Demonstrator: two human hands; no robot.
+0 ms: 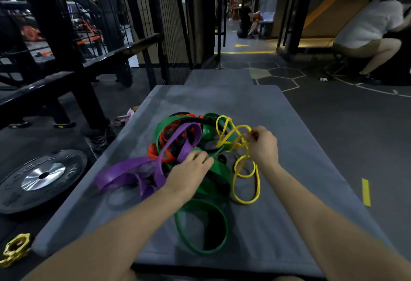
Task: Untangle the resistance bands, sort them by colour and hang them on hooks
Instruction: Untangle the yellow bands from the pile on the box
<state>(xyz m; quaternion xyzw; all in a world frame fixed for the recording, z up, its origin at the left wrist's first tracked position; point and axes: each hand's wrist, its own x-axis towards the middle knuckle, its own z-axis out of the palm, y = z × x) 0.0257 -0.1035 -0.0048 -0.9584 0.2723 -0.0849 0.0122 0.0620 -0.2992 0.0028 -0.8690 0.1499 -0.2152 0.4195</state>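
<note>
Barely started on this one, I'd say. The resistance bands (191, 147) are one knotted pile on the grey mat (300, 147), sitting between both hands. The right hand (263, 145) is pinching a strand of the thin yellow band (244, 180), which loops down just below that hand. The left hand (189, 174) rests on the heap with fingers curled around the green band (201, 227), the purple band (124, 174) trailing off to its left. Nothing's sorted by colour, and no hooks are in view, so all the hanging is left.
</note>
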